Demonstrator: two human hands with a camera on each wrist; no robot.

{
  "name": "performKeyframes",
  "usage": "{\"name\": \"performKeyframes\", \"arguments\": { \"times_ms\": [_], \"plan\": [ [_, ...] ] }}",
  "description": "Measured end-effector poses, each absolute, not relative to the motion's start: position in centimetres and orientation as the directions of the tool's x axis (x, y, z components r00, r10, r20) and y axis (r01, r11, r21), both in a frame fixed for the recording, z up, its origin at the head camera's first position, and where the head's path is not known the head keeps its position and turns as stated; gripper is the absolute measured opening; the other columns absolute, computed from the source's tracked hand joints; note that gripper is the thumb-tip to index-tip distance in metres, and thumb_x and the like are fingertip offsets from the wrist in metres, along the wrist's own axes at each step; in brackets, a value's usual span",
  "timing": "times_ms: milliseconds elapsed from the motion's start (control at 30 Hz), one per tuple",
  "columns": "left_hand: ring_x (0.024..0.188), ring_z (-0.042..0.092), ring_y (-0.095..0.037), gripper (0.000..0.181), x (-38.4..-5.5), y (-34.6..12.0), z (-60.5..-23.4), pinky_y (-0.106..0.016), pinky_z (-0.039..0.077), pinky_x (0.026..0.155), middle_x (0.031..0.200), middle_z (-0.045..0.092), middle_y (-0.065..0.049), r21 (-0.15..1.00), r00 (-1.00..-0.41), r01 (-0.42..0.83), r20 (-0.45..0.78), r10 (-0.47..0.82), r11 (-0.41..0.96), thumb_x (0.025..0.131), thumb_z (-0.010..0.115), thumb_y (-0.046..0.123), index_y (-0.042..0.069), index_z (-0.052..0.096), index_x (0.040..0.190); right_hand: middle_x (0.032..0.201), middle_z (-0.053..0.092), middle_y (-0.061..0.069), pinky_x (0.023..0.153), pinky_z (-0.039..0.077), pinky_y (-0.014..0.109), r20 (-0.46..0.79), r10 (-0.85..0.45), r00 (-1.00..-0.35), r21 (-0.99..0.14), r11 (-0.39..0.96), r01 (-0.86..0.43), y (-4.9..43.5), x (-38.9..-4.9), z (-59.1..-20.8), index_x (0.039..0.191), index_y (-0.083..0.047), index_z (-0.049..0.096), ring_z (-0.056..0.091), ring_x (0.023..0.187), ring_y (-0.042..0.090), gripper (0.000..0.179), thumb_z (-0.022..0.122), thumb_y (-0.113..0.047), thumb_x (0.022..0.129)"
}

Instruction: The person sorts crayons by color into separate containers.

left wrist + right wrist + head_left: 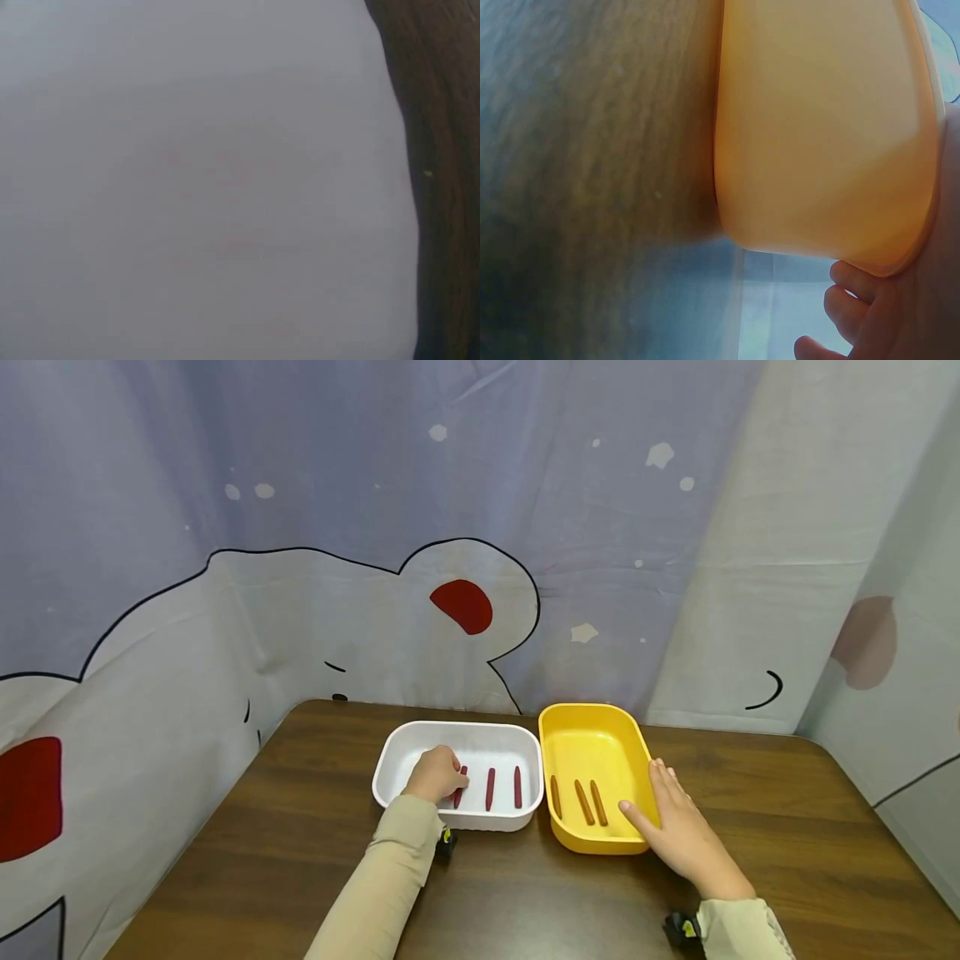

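My left hand (433,774) reaches into the white tray (457,727) and pinches a dark red crayon (461,793) between thumb and fingers. Two more dark red crayons, a middle one (490,789) and a right one (517,787), lie apart to its right. Beside that tray is a yellow tray (596,735) with three golden-brown crayons (584,802) in its near half. My right hand (686,831) rests along the yellow tray's right side, fingers extended and thumb over the rim. The left wrist view is filled mostly by the white tray wall (225,187).
Both trays stand side by side on a brown wooden table (525,893), near its back edge. A printed curtain (360,635) hangs close behind the table and along its sides.
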State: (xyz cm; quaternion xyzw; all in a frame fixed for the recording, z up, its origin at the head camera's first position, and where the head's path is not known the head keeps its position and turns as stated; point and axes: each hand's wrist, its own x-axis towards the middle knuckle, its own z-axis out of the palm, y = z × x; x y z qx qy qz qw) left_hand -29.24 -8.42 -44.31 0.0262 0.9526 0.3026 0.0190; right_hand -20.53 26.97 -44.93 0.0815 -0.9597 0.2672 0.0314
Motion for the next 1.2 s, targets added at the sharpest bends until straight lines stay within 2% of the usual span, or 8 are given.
{"name": "performKeyframes", "arguments": {
  "times_ms": [167, 300, 500, 667, 833, 1033, 1200],
  "plan": [
    [0.064, 0.053, -0.018, 0.018, -29.2, -8.6, -44.1, -0.029, 0.043, 0.059, 0.072, 0.059, -0.004, 0.557, -0.998, 0.021, -0.036, 0.049, 0.83, 0.085, 0.076, 0.01, 0.004, 0.061, 0.078, 0.165, 0.008, 0.03, 0.115, 0.016, 0.07, 0.101, -0.139, -0.985, -0.503, 0.847, -0.171, 26.9, -20.5, -44.9, 0.159, 0.008, 0.011, 0.01, 0.15, 0.051, 0.094, 0.052, -0.055, 0.102],
    [0.07, 0.056, -0.021, 0.016, -29.1, -8.9, -43.9, -0.034, 0.047, 0.064, 0.079, 0.064, -0.005, 0.536, -0.999, 0.0, -0.046, 0.029, 0.844, 0.09, 0.073, 0.018, 0.005, 0.065, 0.085, 0.165, 0.009, 0.03, 0.115, 0.016, 0.07, 0.1, -0.14, -0.985, -0.495, 0.852, -0.171, 27.0, -20.6, -45.0, 0.159, 0.008, 0.011, 0.01, 0.15, 0.051, 0.094, 0.052, -0.055, 0.102],
    [0.079, 0.063, -0.024, 0.017, -28.8, -9.1, -43.5, -0.042, 0.052, 0.073, 0.092, 0.071, -0.008, 0.536, -1.0, 0.003, -0.011, 0.01, 0.844, 0.09, 0.07, 0.022, 0.006, 0.07, 0.097, 0.165, 0.008, 0.03, 0.116, 0.015, 0.07, 0.095, -0.141, -0.986, -0.492, 0.854, -0.169, 27.1, -20.6, -45.1, 0.159, 0.008, 0.01, 0.009, 0.15, 0.051, 0.096, 0.05, -0.059, 0.101],
    [0.077, 0.063, -0.02, 0.019, -28.5, -9.2, -42.8, -0.039, 0.051, 0.068, 0.088, 0.07, -0.004, 0.557, -0.996, 0.087, 0.071, 0.057, 0.826, 0.09, 0.068, 0.021, 0.008, 0.07, 0.104, 0.165, 0.006, 0.03, 0.114, 0.015, 0.072, 0.087, -0.139, -0.986, -0.509, 0.845, -0.164, 27.1, -20.8, -45.0, 0.16, 0.006, 0.01, 0.007, 0.151, 0.051, 0.095, 0.05, -0.058, 0.101],
    [0.075, 0.063, -0.017, 0.017, -27.8, -9.7, -41.5, -0.035, 0.051, 0.064, 0.088, 0.069, 0.0, 0.551, -0.977, 0.184, 0.191, 0.092, 0.814, 0.092, 0.066, 0.019, 0.009, 0.071, 0.105, 0.165, 0.008, 0.029, 0.111, 0.015, 0.076, 0.095, -0.145, -0.985, -0.537, 0.825, -0.174, 27.2, -20.8, -44.9, 0.16, 0.002, 0.016, 0.004, 0.151, 0.051, 0.092, 0.053, -0.057, 0.101],
    [0.08, 0.066, -0.02, 0.019, -26.7, -11.4, -40.3, -0.036, 0.053, 0.064, 0.089, 0.068, -0.002, 0.488, -0.91, 0.321, 0.397, 0.121, 0.812, 0.092, 0.067, 0.015, 0.008, 0.071, 0.11, 0.165, 0.011, 0.029, 0.109, 0.015, 0.078, 0.169, -0.14, -0.976, -0.557, 0.803, -0.212, 28.1, -20.4, -44.6, 0.161, -0.002, 0.019, 0.004, 0.15, 0.053, 0.085, 0.057, -0.049, 0.101],
    [0.087, 0.066, -0.023, 0.026, -26.4, -13.9, -40.2, -0.041, 0.056, 0.064, 0.098, 0.069, -0.007, 0.382, -0.852, 0.4, 0.49, 0.184, 0.833, 0.092, 0.07, 0.022, 0.008, 0.07, 0.114, 0.165, 0.012, 0.027, 0.108, 0.014, 0.08, 0.258, -0.15, -0.954, -0.57, 0.774, -0.276, 29.5, -20.3, -44.5, 0.162, -0.005, 0.019, 0.004, 0.15, 0.053, 0.075, 0.055, -0.038, 0.105]
  ]
}}
